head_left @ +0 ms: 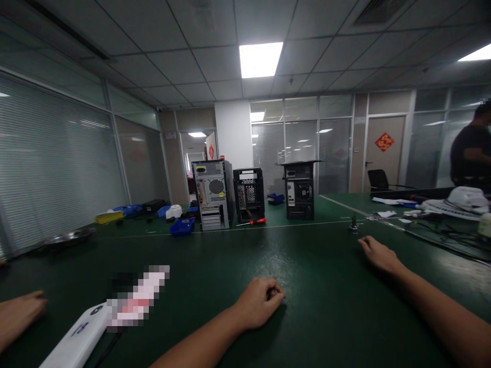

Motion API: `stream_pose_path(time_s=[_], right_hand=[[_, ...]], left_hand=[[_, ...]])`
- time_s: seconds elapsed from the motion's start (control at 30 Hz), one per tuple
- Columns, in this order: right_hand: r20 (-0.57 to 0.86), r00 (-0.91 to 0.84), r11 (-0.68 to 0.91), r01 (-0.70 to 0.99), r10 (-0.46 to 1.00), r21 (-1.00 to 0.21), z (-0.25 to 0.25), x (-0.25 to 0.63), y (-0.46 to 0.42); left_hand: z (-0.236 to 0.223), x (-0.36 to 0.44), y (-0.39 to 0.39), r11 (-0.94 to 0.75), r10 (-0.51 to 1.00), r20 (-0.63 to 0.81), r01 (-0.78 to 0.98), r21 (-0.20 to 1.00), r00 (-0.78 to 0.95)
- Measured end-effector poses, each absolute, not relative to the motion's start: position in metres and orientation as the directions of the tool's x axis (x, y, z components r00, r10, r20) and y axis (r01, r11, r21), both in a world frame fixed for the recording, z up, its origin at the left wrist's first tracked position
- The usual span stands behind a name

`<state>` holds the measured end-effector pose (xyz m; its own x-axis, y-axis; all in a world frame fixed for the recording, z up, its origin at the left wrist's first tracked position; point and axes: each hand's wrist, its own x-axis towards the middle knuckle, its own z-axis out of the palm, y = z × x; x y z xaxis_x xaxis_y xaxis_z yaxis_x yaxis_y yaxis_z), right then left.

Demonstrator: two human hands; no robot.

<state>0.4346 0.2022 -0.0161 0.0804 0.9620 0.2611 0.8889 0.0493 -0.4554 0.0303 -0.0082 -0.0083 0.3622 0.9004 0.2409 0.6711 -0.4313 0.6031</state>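
My left hand point(261, 302) rests on the green tabletop point(307, 317), its fingers curled loosely toward the thumb. In the hollow of that hand I make out nothing. Farther right, my right hand point(379, 254) lies on the table with its fingers closed; their inner side is hidden. Just beyond its fingertips stands a small dark metal part point(353, 225), apparently apart from them. Ahead of both hands are three computer cases: a grey one point(213, 194), a black open-framed one point(249, 191) and another black one point(299, 197) with a flat panel on top.
A red-handled screwdriver point(258, 221) and a blue tray point(182, 226) lie before the cases. At left are a white power bank point(76, 335), a co-worker's hand point(21, 317) and a metal dish point(69, 237). Cables point(441, 237) and a white cap point(468, 199) occupy the right.
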Motion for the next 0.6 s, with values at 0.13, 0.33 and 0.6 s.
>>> stream_pose_path(time_s=[0.13,0.33,0.6], right_hand=[[0.215,0.158,-0.022,0.849,0.964,-0.527,-0.024,0.459,0.212],[0.305,0.195,0.013,0.824,0.932,-0.567,-0.020,0.456,0.215],[0.564,0.220,0.191,0.793,0.796,-0.578,0.017,0.494,0.194]], left_hand=[[-0.008,0.031,-0.010,-0.432,0.901,0.254,0.672,0.601,0.352],[-0.006,0.032,-0.010,-0.435,0.899,0.246,0.672,0.599,0.362],[-0.004,0.033,-0.008,-0.438,0.897,0.242,0.681,0.587,0.369]])
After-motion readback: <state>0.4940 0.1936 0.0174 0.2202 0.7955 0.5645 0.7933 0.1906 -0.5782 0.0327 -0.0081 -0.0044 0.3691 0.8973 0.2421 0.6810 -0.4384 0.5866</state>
